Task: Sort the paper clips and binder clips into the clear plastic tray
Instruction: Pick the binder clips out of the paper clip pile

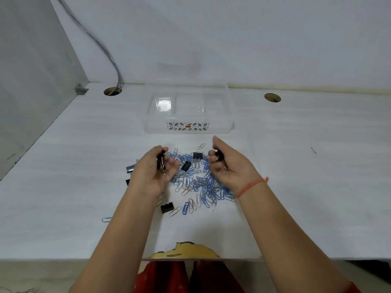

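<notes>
A heap of blue and silver paper clips [201, 185] lies on the white desk, with black binder clips mixed in, one [197, 155] at the top and one [167, 207] at the near left. My left hand [153, 172] hovers over the heap's left side, curled around several black binder clips. My right hand [229, 163] is over the right side, fingers closed on a black binder clip. The clear plastic tray [188, 129], divided into compartments and marked with a leaf pattern on its front, stands beyond the heap.
Two round cable holes [112, 91] [272, 97] sit near the back wall, a grey cable running down into the left one. A wall panel closes the left side. The desk's near edge has a chipped patch [186, 250]. A stray paper clip [106, 219] lies at the left.
</notes>
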Demonstrator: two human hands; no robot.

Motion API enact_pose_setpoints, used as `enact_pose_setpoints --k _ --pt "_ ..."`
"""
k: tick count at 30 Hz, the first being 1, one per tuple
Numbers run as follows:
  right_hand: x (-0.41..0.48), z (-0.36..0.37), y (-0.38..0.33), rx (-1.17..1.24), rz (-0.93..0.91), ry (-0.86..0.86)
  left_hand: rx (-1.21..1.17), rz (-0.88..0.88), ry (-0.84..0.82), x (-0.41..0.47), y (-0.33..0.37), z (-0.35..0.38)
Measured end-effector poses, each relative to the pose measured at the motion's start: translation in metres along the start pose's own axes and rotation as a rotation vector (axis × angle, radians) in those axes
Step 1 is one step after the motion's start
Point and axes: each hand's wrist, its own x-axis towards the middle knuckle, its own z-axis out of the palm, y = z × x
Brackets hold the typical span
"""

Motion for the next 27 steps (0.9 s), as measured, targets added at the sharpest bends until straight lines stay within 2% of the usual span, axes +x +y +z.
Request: enact_pose_setpoints --k 2,4,6,8,11,15,19,21,23,25,27 --pt "0.007 0.004 0.002 -0.586 -0.253 0.066 0.327 0.142 0.012 0.002 -0.002 0.0" --pt "0.015 0.004 0.007 -1.141 -0.558 0.18 0.797 0.408 0.029 0.005 -0.005 -0.001" --pt "0.02 0.007 0.009 -1.462 -0.639 0.157 1.163 0.595 0.041 0.007 -0.007 0.0" --pt "0.022 0.009 0.011 -1.637 -0.624 0.101 1.426 0.639 0.015 0.01 -0.007 0.003" --pt "0.029 0.008 0.012 -1.644 -0.591 0.095 1.629 0.64 -0.062 0.019 -0.01 0.006" --pt "0.037 0.008 0.008 -1.63 -0.504 0.094 1.677 0.699 -0.094 0.028 -0.011 0.007" --pt "0.039 0.006 -0.001 -1.598 -0.521 0.087 1.642 0.804 -0.079 0.03 -0.01 0.007" --pt "0.033 0.004 -0.007 -1.557 -0.518 0.072 1.51 0.859 -0.033 0.023 -0.008 0.009" --pt "0.02 0.001 -0.013 -1.407 -0.502 0.064 1.223 0.789 0.01 0.01 -0.006 0.014" --pt "0.002 -0.006 -0.019 -1.172 -0.435 0.057 0.886 0.583 -0.027 -0.006 -0.007 0.02" --pt "-0.018 -0.019 -0.022 -0.897 -0.328 0.009 0.704 0.333 -0.113 -0.023 -0.013 0.025"
